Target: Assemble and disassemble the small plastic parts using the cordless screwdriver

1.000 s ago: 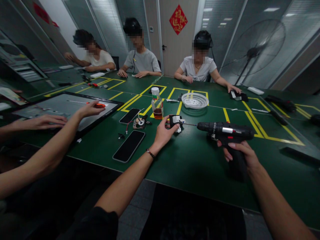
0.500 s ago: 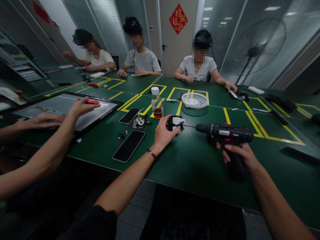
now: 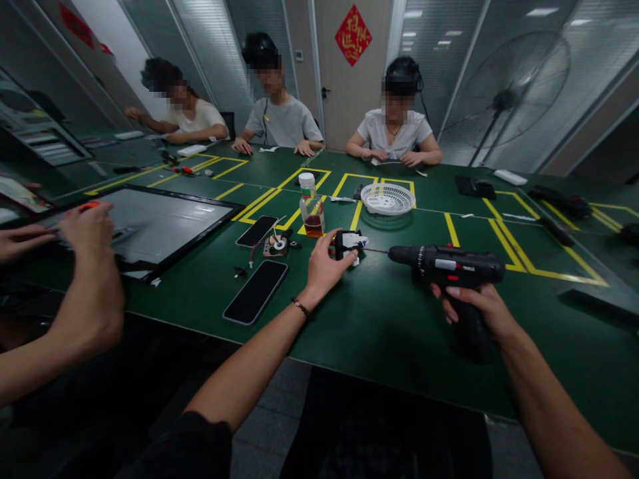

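Note:
My right hand point(image 3: 476, 306) is closed round the grip of a black cordless drill point(image 3: 449, 265), held level above the table and pointing left. Its long thin bit point(image 3: 374, 251) reaches a small black-and-white part point(image 3: 352, 245). Fingers and thumb of my left hand point(image 3: 327, 264) pinch that part from the left; its exact kind is unclear. Left of this hand lie a small round-centred component with wires point(image 3: 276, 245) and two dark phones point(image 3: 256, 291). A bottle of brown liquid with a white cap point(image 3: 312, 206) stands just behind my left hand.
A white plastic basket point(image 3: 388, 199) sits beyond the drill. On the left, a neighbour's hands point(image 3: 90, 229) work over a large flat panel point(image 3: 170, 216). Three people sit across the green table point(image 3: 349, 372), which carries yellow tape outlines. A dark bar point(image 3: 599, 309) lies at right.
My hands, the drill and the held part stay nearly in place. The neighbour's hand with the orange tool has moved left. The person opposite has drawn an arm in from the right.

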A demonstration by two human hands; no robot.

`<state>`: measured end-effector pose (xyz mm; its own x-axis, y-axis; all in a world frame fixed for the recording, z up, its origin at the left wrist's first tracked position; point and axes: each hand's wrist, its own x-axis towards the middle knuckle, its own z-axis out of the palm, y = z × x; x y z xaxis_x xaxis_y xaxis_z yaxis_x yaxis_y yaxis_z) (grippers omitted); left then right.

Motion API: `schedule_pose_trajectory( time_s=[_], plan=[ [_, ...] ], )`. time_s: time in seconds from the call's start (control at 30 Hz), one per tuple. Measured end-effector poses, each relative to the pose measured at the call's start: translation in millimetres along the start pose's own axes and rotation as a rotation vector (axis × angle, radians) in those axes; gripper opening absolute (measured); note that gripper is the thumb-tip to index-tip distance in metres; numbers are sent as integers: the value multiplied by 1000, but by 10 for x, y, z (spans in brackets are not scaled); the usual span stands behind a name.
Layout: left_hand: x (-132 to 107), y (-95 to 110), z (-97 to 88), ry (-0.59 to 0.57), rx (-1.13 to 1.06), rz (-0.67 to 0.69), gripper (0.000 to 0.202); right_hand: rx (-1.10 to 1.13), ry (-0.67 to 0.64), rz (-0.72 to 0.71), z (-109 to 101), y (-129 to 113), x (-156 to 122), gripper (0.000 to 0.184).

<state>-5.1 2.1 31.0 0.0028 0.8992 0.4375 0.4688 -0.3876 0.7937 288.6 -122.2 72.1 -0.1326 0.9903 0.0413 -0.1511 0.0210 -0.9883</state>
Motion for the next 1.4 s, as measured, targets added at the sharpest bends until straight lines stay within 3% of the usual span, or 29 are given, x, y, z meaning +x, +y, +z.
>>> schedule_pose_trajectory(
  time_s=[0.13,0.3,0.5,0.63,0.9,1.27,1.4],
  plan=[
    [23,-42,45,-15,-115,-64,59,18,12,-11,-8,-5,-5,41],
    [55,-120,122,-58,-323,-185,54,41,15,-14,-23,-6,-16,28],
    [69,-159,149,-77,-441,-218,48,21,34,2,-16,-30,-30,33],
    [60,-110,126,-70,-372,-211,50,24,26,28,-9,-63,-52,35],
    [-10,-31,80,-30,-132,-73,66,46,12,-7,-8,-29,-48,33],
    [-13,-19,91,-30,-85,-16,65,77,9,8,-18,19,-27,55],
    [-16,6,85,-28,-59,-20,64,70,0,6,-12,11,-21,52]
  ],
)
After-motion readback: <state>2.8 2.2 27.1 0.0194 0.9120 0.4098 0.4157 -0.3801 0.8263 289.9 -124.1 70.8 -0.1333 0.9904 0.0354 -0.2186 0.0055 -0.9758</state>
